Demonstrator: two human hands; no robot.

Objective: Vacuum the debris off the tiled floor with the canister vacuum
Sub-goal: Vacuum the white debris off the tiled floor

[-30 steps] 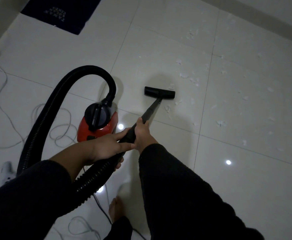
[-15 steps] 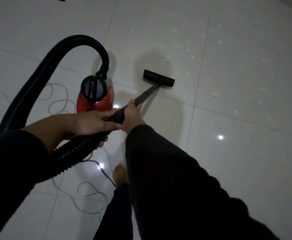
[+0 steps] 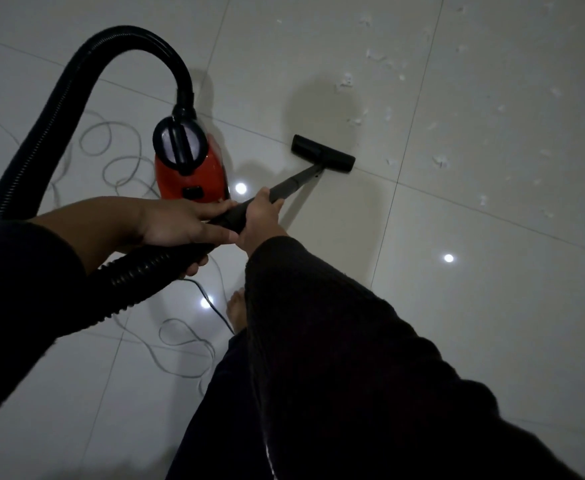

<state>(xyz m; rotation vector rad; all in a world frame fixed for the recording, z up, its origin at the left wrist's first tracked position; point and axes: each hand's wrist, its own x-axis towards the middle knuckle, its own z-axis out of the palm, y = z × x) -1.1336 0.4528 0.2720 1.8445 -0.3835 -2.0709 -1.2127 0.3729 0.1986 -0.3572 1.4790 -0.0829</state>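
Observation:
A red canister vacuum with a black top stands on the white tiled floor. Its black ribbed hose arches up and back toward me. My left hand grips the hose end where it joins the wand. My right hand grips the black wand just ahead of it. The black floor nozzle lies flat on the tile near a grout line. White debris scraps are scattered beyond and right of the nozzle.
A pale power cord loops on the floor left of the canister, and another loop of cord lies near my bare foot. Ceiling lights reflect as bright spots on the glossy tiles.
The nozzle has been drawn back toward me and away from the scraps. The view has tilted down, so the dark mat at the top left is out of sight. Both hands keep their grip.

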